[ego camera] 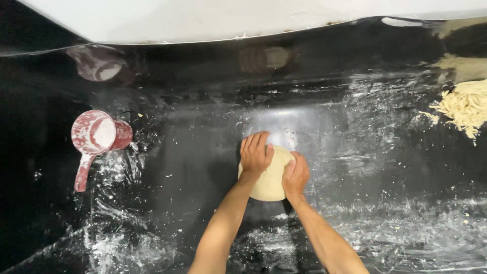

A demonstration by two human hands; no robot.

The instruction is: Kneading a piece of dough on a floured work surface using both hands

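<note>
A pale round lump of dough [269, 183] lies on a glossy black worktop [203, 167] dusted with flour. My left hand [255, 151] presses flat on the dough's far left part, fingers together and pointing away from me. My right hand [295, 175] grips the dough's right edge, its fingers curled over the rim. Both forearms reach in from the bottom of the view.
A red scoop with a handle [96, 138], holding flour, stands at the left. A heap of cut pale noodles [464, 106] lies at the right edge. A white wall edge [228, 20] runs along the back. Flour streaks cover the near worktop.
</note>
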